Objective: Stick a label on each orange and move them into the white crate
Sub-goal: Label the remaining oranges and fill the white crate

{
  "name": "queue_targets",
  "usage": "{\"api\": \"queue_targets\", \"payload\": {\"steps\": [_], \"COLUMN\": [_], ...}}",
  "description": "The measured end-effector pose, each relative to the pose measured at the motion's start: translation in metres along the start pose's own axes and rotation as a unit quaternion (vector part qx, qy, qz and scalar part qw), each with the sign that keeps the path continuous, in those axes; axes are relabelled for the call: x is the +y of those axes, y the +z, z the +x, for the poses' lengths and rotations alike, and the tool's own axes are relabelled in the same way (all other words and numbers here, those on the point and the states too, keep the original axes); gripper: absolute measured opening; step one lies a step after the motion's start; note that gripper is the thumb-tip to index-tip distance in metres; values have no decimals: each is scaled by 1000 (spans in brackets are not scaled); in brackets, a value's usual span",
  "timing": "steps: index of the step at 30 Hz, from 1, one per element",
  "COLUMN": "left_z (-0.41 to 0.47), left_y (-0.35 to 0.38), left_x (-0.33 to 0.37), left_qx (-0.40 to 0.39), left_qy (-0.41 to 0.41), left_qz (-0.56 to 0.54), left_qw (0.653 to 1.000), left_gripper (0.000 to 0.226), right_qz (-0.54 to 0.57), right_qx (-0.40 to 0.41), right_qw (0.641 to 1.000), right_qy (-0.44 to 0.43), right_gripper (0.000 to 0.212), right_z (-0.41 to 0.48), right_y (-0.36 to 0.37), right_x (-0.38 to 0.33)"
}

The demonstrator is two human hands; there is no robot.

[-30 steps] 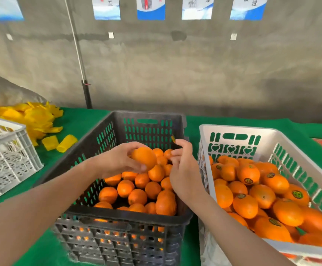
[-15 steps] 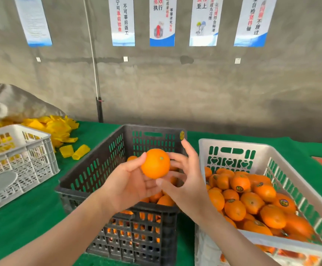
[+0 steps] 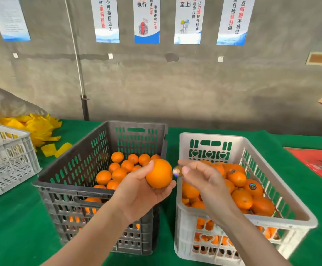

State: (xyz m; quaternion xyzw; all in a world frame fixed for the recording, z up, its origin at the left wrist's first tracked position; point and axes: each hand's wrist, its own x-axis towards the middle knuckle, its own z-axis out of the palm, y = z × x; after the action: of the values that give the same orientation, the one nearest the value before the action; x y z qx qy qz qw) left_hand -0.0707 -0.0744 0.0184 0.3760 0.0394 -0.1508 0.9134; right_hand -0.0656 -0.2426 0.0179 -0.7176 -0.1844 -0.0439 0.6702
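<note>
A grey wall [image 3: 194, 83] is being hung with 5 posters [image 3: 146, 20] along the top. The table [image 3: 14, 233] below is being covered by green cloth.

3 crates are being borne on it. The dark crate [image 3: 75, 162] is standing in the middle and is being partly filled by bare oranges [image 3: 118, 173]. The white crate [image 3: 210, 135] is standing just beside it on the right and is being filled higher by labelled oranges [image 3: 241, 199], with round stickers showing on a few. A left crate [image 3: 12, 156], also white, is being cut off by the frame edge, well apart from the other 2.

A red box [image 3: 321, 164] is lying flat at the far right. A yellow pile [image 3: 39, 127] of soft pieces is being heaped behind the left crate.

The left hand [image 3: 139, 194] is being held palm up over the dark crate's near right corner. Its fingers and thumb are being curled round 1 orange [image 3: 159, 173] - the thumb on the left side, the fingers underneath. That orange is being kept in the air above the dark crate's right rim, close to the white crate's left wall and outside both.

The right hand [image 3: 204, 177] is being held over the white crate's left side, its fingers loosely bent and pointing left. A small round label [image 3: 177, 170] is being pinched at its fingertips - blurred, so its print cannot be read. The label is being held just beside the orange's right side; whether the 2 are touching cannot be told.
</note>
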Motion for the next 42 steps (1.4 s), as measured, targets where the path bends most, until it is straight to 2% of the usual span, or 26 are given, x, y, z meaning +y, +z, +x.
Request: {"api": "queue_targets", "payload": {"steps": [2, 4, 7, 17, 22, 26, 29, 32, 36, 39, 42], "left_z": [-1, -1, -1, 1, 5, 7, 12, 17, 36, 66, 108], "left_y": [2, 5, 8, 13, 10, 4, -1, -1, 12, 22, 34], "left_x": [-8, -17, -24, -28, -33, -38, -43, -51, -65, -77, -85], "left_qx": [-12, -26, -33, -14, -28, -1, 7, 4, -40, 7, 37], "left_qy": [-7, -7, -5, 8, 23, 41, 29, 12, 5, 76, 114], "left_qz": [1, 6, 8, 31, 24, 41, 39, 46, 104, 227, 387], "left_qw": [1000, 1000, 999, 999, 999, 998, 999, 999, 994, 971, 914], "left_gripper": [48, 44, 38, 50, 45, 46, 46, 45, 44, 53, 39], "right_qz": [-63, -113, -132, -248, -280, -360, -388, -345, -240, -178, -189], "right_qx": [-29, -35, -23, -10, 26, 79, 82, 56, -33, 20, 86], "right_qw": [998, 993, 991, 964, 953, 919, 913, 937, 969, 982, 977], "right_qy": [1, -5, -12, -93, -112, -142, -92, -18, -47, -52, -50], "right_gripper": [14, 15, 15, 17, 23, 26, 45, 65, 65, 61, 59], "right_z": [-5, -7, -8, -7, -6, -11, -12, -14, -17, -1, 31], "right_y": [1, 2, 1, 1, 1, 0, -6, -20, -27, -46, -78], "right_x": [0, 2, 3, 8, 13, 18, 24, 33, 49, 61, 72]}}
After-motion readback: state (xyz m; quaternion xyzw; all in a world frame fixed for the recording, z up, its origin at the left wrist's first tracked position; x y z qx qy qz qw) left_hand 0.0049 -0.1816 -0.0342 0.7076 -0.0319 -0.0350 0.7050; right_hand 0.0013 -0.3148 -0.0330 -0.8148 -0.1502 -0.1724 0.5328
